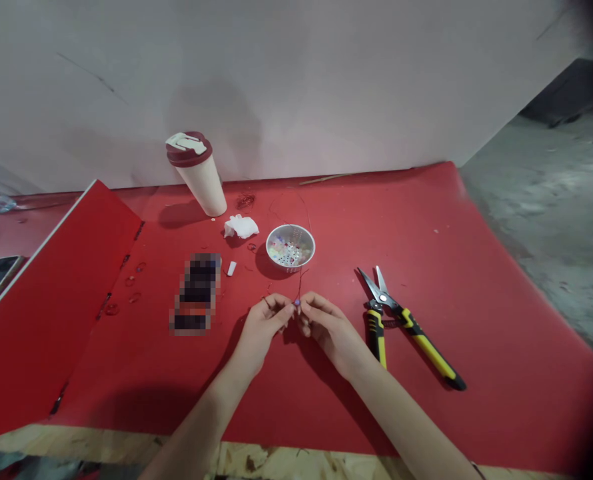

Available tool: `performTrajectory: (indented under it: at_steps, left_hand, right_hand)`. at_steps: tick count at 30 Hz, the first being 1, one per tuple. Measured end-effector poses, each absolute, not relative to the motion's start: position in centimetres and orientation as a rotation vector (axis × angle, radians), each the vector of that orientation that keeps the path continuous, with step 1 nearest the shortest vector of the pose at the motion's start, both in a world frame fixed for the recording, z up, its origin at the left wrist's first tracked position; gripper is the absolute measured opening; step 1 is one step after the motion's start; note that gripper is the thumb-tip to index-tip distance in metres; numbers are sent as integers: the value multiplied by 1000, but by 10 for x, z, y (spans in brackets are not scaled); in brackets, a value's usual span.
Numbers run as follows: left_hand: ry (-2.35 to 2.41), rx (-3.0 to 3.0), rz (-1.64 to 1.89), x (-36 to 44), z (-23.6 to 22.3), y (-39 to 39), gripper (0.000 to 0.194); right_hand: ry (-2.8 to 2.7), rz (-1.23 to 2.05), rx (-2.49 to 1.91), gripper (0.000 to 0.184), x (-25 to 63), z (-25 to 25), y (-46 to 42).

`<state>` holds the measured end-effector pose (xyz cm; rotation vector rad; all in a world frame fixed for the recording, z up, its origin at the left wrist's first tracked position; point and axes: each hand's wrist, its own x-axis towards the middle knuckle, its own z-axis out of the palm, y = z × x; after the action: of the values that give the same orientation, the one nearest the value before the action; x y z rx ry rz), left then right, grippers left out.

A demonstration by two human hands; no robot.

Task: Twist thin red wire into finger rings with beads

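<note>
Between the fingertips of both hands is a small purple-blue bead [297,303], with a thin dark wire [300,280] rising from it. My left hand [269,323] pinches the bead from the left, thumb and forefinger closed. From the right, my right hand [326,327] pinches at the same spot, its other fingers curled beneath. Whether the wire passes through the bead is too small to tell. Just beyond the hands stands a white perforated bowl [290,230] with several pale and coloured beads in it.
Open yellow-and-black shears [401,320] lie on the right of the red table [416,220]. Leftward are a blurred-out dark object [196,293], a white eraser-like piece [231,269], crumpled tissue [241,227], a lidded cup [199,173], tangled wire [245,201], several small rings [135,297] and a red panel [51,300].
</note>
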<state>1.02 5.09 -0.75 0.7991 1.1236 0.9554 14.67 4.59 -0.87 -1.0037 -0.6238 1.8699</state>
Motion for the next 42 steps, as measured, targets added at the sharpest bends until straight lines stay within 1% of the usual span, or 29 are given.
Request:
performTrajectory:
  at_steps: [6, 13, 19, 28, 42]
  left_hand:
    - [980, 645, 861, 11, -6, 49, 29]
    - [877, 589, 892, 9, -11, 49, 27]
    - [881, 565, 876, 8, -10, 49, 28]
    - [875, 579, 872, 8, -8, 48, 24]
    - [903, 567, 885, 9, -8, 48, 23]
  right_hand:
    - [-642, 1859, -996, 21, 147, -10, 47]
    - [-658, 1918, -966, 18, 146, -10, 44]
    - [-618, 1994, -918, 22, 146, -14, 44]
    - [-620, 2015, -906, 22, 146, -14, 44]
    - [-593, 2019, -884, 25, 146, -13, 44]
